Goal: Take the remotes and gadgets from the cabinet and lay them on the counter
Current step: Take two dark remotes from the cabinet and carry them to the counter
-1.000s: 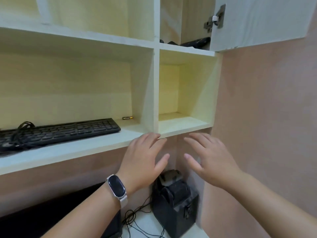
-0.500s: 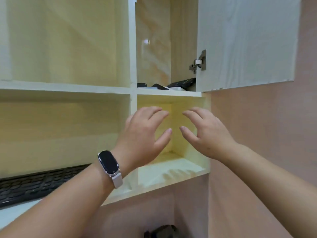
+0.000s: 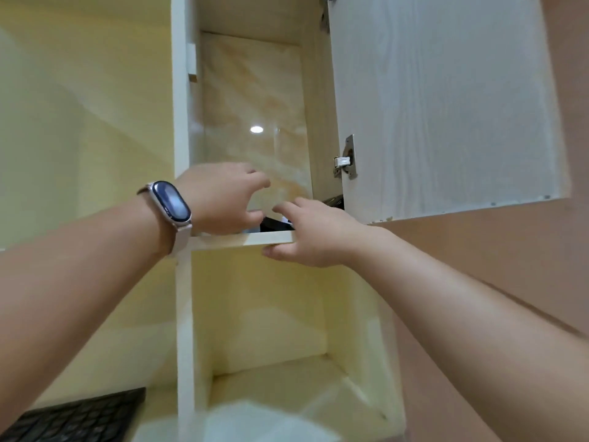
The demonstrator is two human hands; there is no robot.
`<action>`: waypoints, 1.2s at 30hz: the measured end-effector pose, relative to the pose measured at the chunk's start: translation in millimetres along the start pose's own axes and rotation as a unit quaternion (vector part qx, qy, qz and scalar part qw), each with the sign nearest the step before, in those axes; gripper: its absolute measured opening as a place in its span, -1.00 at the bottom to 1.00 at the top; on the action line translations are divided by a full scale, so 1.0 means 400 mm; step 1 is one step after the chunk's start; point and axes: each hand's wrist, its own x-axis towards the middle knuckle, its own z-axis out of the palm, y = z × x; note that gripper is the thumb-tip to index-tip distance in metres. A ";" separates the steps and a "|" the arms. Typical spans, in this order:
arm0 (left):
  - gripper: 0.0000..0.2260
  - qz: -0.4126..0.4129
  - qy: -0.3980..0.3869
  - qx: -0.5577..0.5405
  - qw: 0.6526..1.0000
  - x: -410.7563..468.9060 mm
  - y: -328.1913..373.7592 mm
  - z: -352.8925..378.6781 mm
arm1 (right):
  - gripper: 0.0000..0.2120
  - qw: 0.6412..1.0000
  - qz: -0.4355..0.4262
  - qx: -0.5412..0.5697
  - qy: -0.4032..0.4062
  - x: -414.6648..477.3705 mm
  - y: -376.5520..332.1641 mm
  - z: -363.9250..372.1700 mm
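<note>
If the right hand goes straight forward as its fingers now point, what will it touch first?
Probably the dark gadgets lying on the upper shelf, just ahead of the right hand. Its fingertips may already touch them; depth is unclear.

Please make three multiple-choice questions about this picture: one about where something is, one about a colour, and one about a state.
1. Where is the keyboard?
A. lower left shelf
B. top compartment
C. in the right hand

2. What colour is the face of the watch?
A. red
B. dark blue
C. white

3. How is the cabinet door?
A. shut
B. taken off
C. open

Answers:
1 A, it lies at the bottom left, below both arms.
2 B, the glossy face on the left wrist is dark blue.
3 C, it is swung out on its hinge, and dark gadgets show between the left hand and right hand.
</note>
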 end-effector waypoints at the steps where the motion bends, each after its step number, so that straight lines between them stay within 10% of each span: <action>1: -0.49 -0.013 -0.052 0.035 0.998 0.022 0.000 -0.009 | -0.25 1.000 -0.002 0.007 -0.015 0.013 0.008 -0.001; 7: -0.34 -0.080 -0.308 0.090 0.944 0.104 0.011 -0.012 | -0.07 0.992 -0.025 0.078 -0.098 0.051 0.038 0.005; 13: -0.61 -0.080 -0.355 0.025 0.931 0.107 0.029 -0.012 | -0.23 0.994 -0.043 0.064 -0.081 0.051 0.044 0.009; 24: -0.76 -0.041 -0.264 0.037 0.963 0.044 0.045 -0.049 | -0.26 0.966 -0.040 0.231 -0.111 0.050 0.021 -0.028; 29: -0.84 -0.030 -0.122 0.067 0.990 -0.034 0.019 -0.050 | -0.60 0.972 0.010 0.215 -0.099 0.066 0.015 -0.036; 36: -0.89 0.054 0.117 0.054 0.990 -0.132 -0.005 -0.001 | -0.56 0.977 0.060 0.164 -0.122 0.121 -0.003 -0.043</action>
